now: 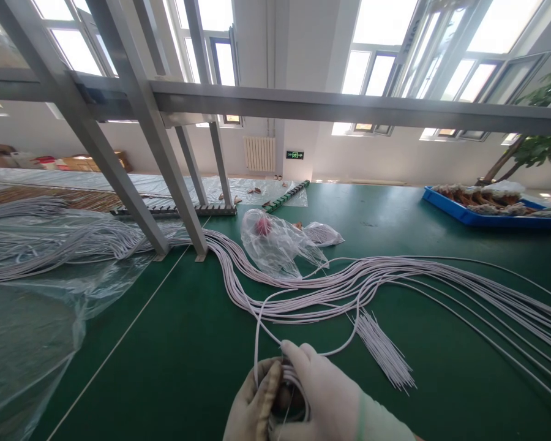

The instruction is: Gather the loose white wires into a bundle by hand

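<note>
At the bottom of the view, my gloved left hand [253, 404] and gloved right hand [327, 392] close together around a small coil of white cable [298, 389]. The fingers of both are curled against it, and part of the coil is hidden behind them. From the coil, loose loops of cable run up to a long bundle of white cables [312, 309], which snakes across the green table [165, 343]. Just right of my right hand lies a fanned bunch of short, thin white ties or wires [384, 352], whose kind I cannot tell.
Grey metal frame posts [165, 153] stand on the table at left, with the cables passing by their feet. A clear plastic bag [275, 245] with something red inside lies behind the bundle. A blue tray [477, 214] of brownish parts sits back right. Plastic sheeting [32, 343] covers the left.
</note>
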`<state>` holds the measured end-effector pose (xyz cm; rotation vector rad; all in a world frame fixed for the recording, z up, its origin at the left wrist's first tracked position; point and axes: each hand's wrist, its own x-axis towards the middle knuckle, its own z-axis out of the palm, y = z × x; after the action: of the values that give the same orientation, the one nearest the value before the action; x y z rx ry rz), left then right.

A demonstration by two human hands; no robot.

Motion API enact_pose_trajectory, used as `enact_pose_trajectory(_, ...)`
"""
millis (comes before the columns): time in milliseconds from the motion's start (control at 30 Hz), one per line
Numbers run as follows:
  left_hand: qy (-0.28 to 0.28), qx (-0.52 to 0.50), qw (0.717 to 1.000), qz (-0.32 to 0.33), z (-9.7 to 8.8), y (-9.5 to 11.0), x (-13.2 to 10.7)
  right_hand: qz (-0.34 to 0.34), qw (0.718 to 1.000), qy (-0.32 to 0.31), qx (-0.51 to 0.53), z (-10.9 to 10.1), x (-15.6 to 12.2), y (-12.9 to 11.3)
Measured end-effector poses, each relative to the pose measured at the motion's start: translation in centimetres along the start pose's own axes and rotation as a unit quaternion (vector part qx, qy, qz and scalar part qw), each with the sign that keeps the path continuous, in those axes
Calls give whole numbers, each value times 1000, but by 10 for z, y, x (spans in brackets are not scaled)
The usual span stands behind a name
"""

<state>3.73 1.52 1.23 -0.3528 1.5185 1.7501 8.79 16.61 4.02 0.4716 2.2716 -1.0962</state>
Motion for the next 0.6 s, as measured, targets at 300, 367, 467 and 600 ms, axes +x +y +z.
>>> enact_pose_trajectory(300,18,6,999,28,0,-12,12,-249,929,204,-181,18,14,31)
enact_pose_trajectory(367,10,8,1000,28,-1,-15,15,-273,926,220,-143,17,16,36)
enact_pose_trajectory(467,-2,21,999,25,-1,-16,16,-286,930,229,-19,11,14,38)
enact_pose_trajectory(600,-23,-17,1000,0,1,-12,11,-282,927,235,77,8,13,39)
